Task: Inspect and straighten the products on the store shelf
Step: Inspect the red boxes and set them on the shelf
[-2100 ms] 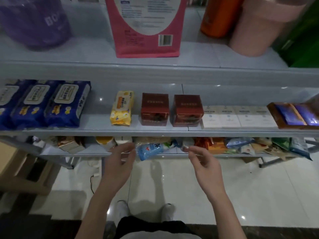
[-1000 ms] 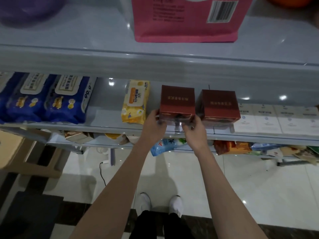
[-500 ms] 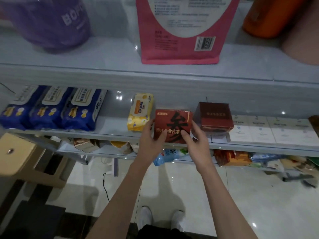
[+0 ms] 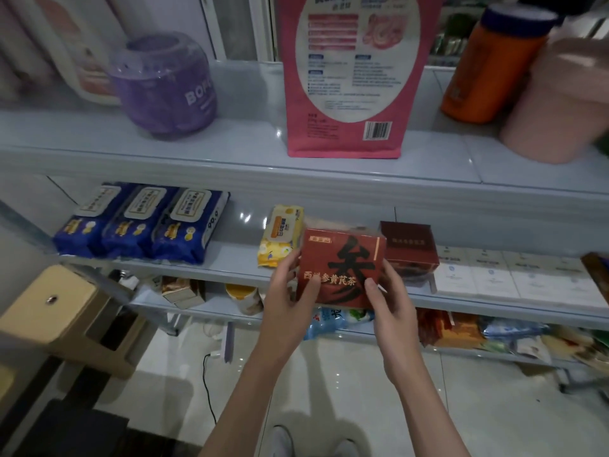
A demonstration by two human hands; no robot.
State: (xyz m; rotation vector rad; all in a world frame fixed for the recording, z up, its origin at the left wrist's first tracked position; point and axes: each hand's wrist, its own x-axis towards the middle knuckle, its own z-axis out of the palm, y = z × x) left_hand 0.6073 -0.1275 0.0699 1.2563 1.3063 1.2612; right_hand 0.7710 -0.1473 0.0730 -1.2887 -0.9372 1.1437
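Observation:
A red tea box (image 4: 341,265) with a large black character on its front is lifted off the middle shelf (image 4: 230,258) and tilted toward me. My left hand (image 4: 290,291) grips its left side and my right hand (image 4: 387,298) grips its right side, thumbs on the front face. A second, matching dark red box (image 4: 410,249) stands on the shelf just behind and to the right. A yellow wipes pack (image 4: 280,235) lies on the shelf to the left of the held box.
Three blue wipes packs (image 4: 141,222) lie at the shelf's left; white boxes (image 4: 507,275) line its right. Above stand a purple tub (image 4: 164,87), pink bag (image 4: 349,74), orange jar (image 4: 494,61) and pink container (image 4: 560,100). Snack bags (image 4: 461,328) fill the lower shelf. A tan stool (image 4: 56,308) stands left.
Both hands rose from the lower shelf, took the left red box at its sides, lifted it off the shelf and tipped its front face toward me.

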